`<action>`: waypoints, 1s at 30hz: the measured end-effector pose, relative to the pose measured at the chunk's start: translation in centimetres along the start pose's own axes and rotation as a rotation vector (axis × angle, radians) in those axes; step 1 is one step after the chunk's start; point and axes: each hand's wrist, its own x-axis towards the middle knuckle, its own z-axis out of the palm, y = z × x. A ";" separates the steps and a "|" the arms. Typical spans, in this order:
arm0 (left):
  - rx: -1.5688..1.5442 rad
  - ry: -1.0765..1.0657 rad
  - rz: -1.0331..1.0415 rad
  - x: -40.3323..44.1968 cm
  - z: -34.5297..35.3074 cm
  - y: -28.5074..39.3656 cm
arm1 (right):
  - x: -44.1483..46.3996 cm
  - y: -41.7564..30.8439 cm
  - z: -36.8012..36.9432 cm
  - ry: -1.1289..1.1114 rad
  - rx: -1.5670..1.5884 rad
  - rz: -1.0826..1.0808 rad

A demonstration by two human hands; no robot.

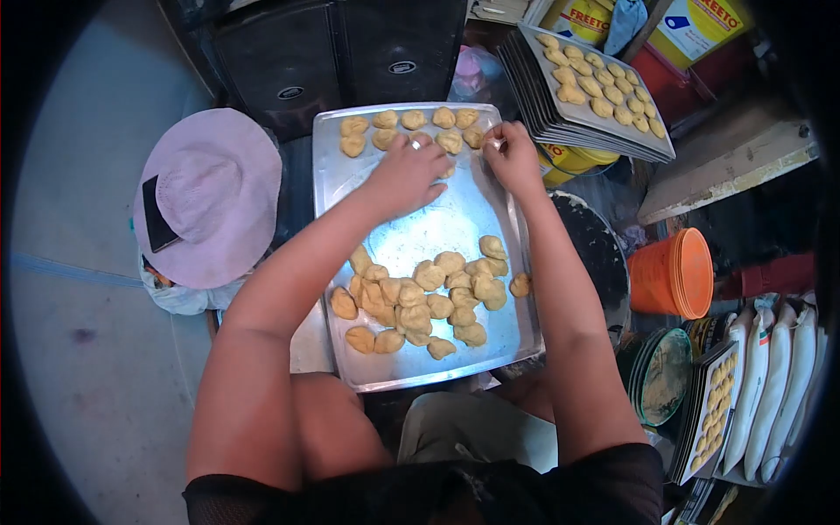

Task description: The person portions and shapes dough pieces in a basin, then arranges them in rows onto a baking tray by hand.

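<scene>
A metal tray (pixel 472 210) lies in front of me, its near edge by my legs. Rows of dough pieces (pixel 413 119) line its far end, and a loose heap of dough pieces (pixel 413 295) covers the near half. My left hand (pixel 407 178) is over the tray just below the rows, fingers curved and apart, with a piece of dough partly showing by the fingertips. At the far right corner, my right hand (pixel 513 156) has thumb and fingers pinched together beside the last dough piece; what lies between them is too small to make out.
A pink hat (pixel 208 197) with a dark phone (pixel 159 216) is at the left. Black speakers (pixel 276 66) stand behind the tray. Stacked trays of dough (pixel 604 122) sit at the back right, with orange buckets (pixel 669 273) and green containers (pixel 665 376) at the right.
</scene>
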 end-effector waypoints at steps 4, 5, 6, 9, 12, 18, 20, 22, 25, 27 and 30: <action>0.077 -0.085 0.007 -1.9 -0.1 -0.3 | -5.9 -2.5 -4.4 -0.710 -0.046 0.003; 0.013 -0.062 -0.036 -2.7 -0.4 -0.5 | -6.9 -3.3 -5.1 -0.851 -0.019 -0.079; -0.050 -0.038 -0.075 -3.8 -1.1 -0.8 | -7.6 -2.3 -4.5 -0.917 0.101 -0.210; -0.117 0.007 -0.156 -6.3 -3.6 -2.3 | -7.7 -3.3 -4.7 -0.985 0.293 0.033; -0.067 0.078 -0.292 -7.5 -4.9 -4.2 | -6.4 -4.8 -3.0 -0.605 0.492 0.209; -0.218 0.089 -0.409 -7.9 -6.3 -4.7 | -2.6 -8.6 7.2 -0.175 0.485 -0.161; -0.260 0.094 -0.416 -8.1 -5.6 -4.8 | -2.2 -9.8 8.1 -0.217 0.331 -0.133; -0.255 0.129 -0.449 -8.0 -3.9 -5.1 | -2.5 -9.8 6.3 -0.203 0.085 -0.190; -0.061 0.210 -0.377 -7.7 -4.2 -4.1 | -3.2 -9.2 0.0 -0.486 -0.135 -0.124; 0.033 0.275 -0.166 -6.9 -4.0 -3.4 | -5.3 -6.8 -3.7 -0.793 -0.192 -0.148; 0.079 0.169 -0.082 -6.0 -2.5 -3.7 | -6.2 -3.0 -2.1 -0.864 0.091 -0.171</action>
